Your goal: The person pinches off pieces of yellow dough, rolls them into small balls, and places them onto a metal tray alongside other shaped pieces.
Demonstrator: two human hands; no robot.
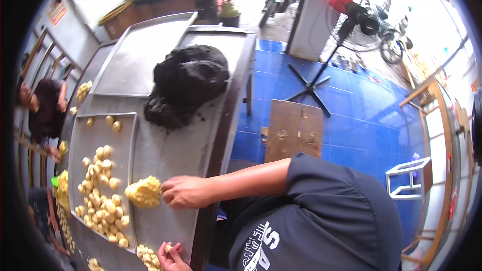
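A lump of yellow dough (144, 191) lies on the metal table beside a tray. My right hand (188, 192) is at its right edge, fingers curled and pinched against the dough; whatever sits between the fingertips is mostly hidden. Lower down, at the picture's bottom edge, my left hand (173, 258) holds a small pale dough ball (168, 248) in its fingers. Many smooth yellow balls (103, 213) fill the near part of the shallow metal tray (132, 143) to the left. More small dough pieces (148, 257) are heaped next to my left hand.
A large black doughy mass (188, 83) sits farther up the table, by another metal tray (125, 70). Other people (47, 108) are across the table on the left. A wooden bench (293, 130) and a standing fan (351, 25) stand on the blue tiled floor (351, 115).
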